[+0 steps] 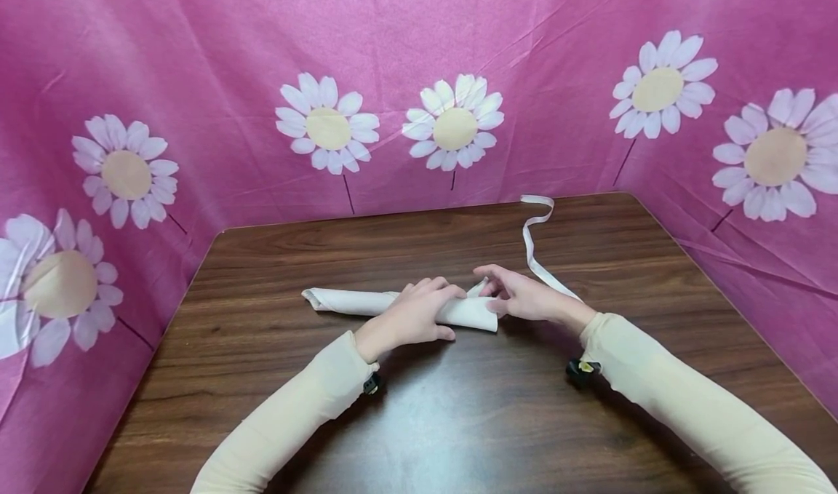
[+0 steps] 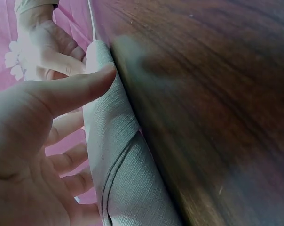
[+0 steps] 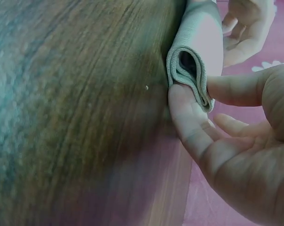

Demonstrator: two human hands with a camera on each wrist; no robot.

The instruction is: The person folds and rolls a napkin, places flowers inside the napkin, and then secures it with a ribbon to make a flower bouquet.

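A roll of off-white cloth [image 1: 353,302] lies crosswise on the brown table, its woven layers showing as an overlapping fold in the left wrist view. My left hand [image 1: 419,308] holds it right of the middle from above, with the thumb on the near side and the fingers on the far side. At the right end, my right hand [image 1: 527,295] pinches the cloth's edge between thumb and index finger. In the right wrist view, this open end of the cloth roll [image 3: 191,70] shows wound layers around a dark hollow.
A narrow white ribbon [image 1: 532,254] runs from behind my right wrist to the table's back edge; whether it joins the cloth is hidden. The wood-grain table [image 1: 419,421] is bordered by a pink curtain [image 1: 393,36] with white daisies at the back and sides.
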